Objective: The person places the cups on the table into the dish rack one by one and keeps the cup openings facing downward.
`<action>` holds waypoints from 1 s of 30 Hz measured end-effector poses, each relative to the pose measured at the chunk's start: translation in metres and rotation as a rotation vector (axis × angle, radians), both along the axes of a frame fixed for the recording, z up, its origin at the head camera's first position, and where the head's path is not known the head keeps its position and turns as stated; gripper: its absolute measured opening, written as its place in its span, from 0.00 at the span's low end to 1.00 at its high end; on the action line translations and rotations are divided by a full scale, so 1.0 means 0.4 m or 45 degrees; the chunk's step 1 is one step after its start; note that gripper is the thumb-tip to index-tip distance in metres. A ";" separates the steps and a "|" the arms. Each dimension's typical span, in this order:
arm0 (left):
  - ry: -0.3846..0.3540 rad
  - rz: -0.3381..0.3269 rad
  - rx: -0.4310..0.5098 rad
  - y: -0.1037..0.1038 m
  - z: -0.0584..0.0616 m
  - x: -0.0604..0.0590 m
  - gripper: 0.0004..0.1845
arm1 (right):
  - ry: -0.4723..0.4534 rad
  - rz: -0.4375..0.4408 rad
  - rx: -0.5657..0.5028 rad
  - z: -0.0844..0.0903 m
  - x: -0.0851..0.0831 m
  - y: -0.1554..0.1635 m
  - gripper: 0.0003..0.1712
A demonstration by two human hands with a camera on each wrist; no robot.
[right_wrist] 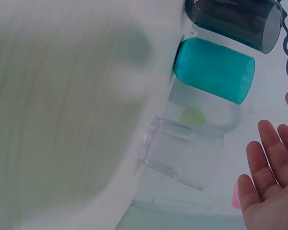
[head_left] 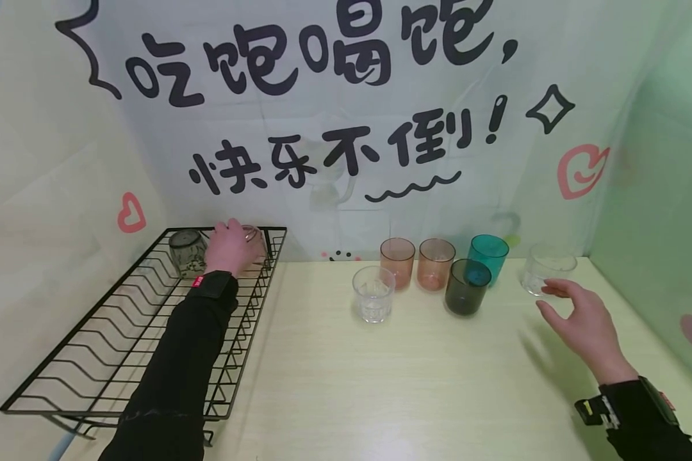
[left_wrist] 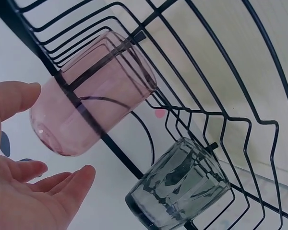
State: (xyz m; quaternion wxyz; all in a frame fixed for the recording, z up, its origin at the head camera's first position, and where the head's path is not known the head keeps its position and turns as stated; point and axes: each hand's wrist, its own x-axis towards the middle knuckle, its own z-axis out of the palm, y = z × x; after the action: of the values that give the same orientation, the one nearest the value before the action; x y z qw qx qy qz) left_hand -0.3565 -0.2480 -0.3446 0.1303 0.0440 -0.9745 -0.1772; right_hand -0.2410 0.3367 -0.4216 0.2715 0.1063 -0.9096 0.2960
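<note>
My left hand (head_left: 230, 246) is over the far end of the black wire rack. Beside it stands a pink glass (left_wrist: 93, 96), upside down in the rack. In the left wrist view the thumb and fingers are spread apart next to its base, with a gap between them and the glass. A grey patterned glass (left_wrist: 177, 187) sits upside down to the left of the pink one. On the right, my right hand (head_left: 588, 326) hovers above the table with fingers and thumb apart, near a clear glass (right_wrist: 182, 153). Nothing is between its fingers.
The black wire rack (head_left: 112, 365) fills the table's left side. Toward the back stand two pink glasses (head_left: 396, 266) (head_left: 435, 266), a teal glass (right_wrist: 213, 69), a dark grey glass (head_left: 466, 291) and a clear faceted glass (head_left: 373, 298). A printed cloth backdrop (head_left: 300, 218) rises behind.
</note>
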 end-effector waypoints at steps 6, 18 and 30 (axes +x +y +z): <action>0.019 -0.061 -0.003 -0.011 0.017 0.010 0.34 | 0.016 0.006 0.025 0.004 -0.004 0.011 0.24; -0.039 -0.174 0.019 -0.013 0.033 0.029 0.37 | -0.042 -0.005 0.096 0.000 -0.023 0.036 0.25; -0.015 -0.258 0.055 -0.006 0.052 0.051 0.35 | -0.047 -0.019 0.150 0.008 -0.045 0.060 0.26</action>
State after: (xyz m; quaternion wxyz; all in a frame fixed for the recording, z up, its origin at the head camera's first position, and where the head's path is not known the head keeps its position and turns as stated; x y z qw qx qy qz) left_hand -0.3361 -0.2505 -0.3237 0.1051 -0.0512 -0.9707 -0.2100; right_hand -0.2591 0.3609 -0.4185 0.2503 0.1097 -0.9310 0.2419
